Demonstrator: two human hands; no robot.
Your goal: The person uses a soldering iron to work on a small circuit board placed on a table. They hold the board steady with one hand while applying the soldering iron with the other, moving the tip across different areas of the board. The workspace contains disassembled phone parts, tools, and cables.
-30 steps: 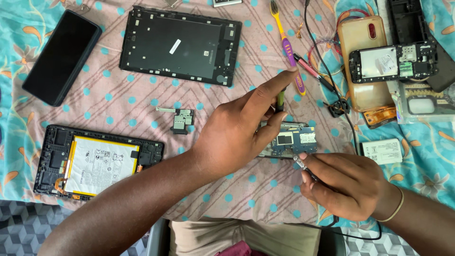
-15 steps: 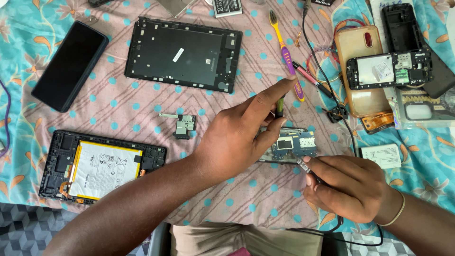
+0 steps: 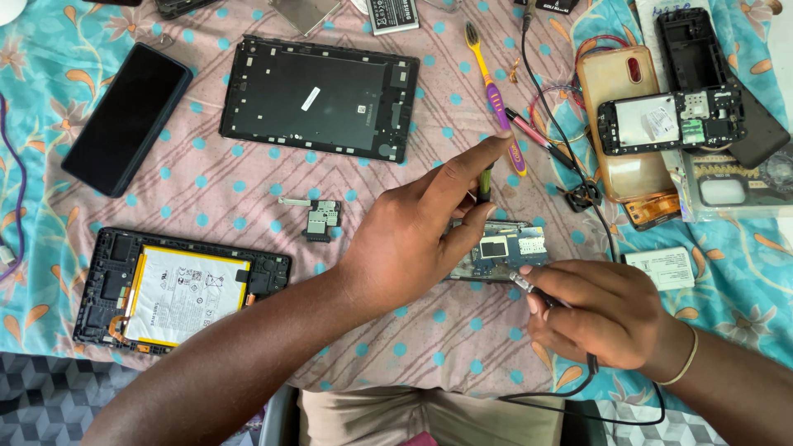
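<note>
Spread across the work surface, a pink dotted cloth (image 3: 248,190) with a turquoise flowered border is carrying opened devices and loose parts. Nearest the camera, the right hand (image 3: 607,318) is closing around a cabled probe (image 3: 529,287), its metal tip touching the lower right edge of the blue board (image 3: 500,249), while its black cable is looping down past the wrist. Just beyond, the left hand (image 3: 413,239) is lying over the board's left end, thumb and forefinger pinched on a slim dark tool (image 3: 485,183) held nearly upright above the board's top edge; what kind of tool it is I cannot tell. By my reading, the step in hand is close work on this board, with both tips converging on it, and the next move is calling for a steady left-hand hold and a fine placing of the probe tip. Left of the hands, a small module (image 3: 320,217) is lying alone, and a tablet body with its white battery (image 3: 186,285) is sitting near the cloth's edge. Farther off are lying a black tablet frame (image 3: 318,95), a dark phone (image 3: 124,116), a yellow toothbrush (image 3: 491,87) and, at far right, an opened phone (image 3: 669,120).
</note>
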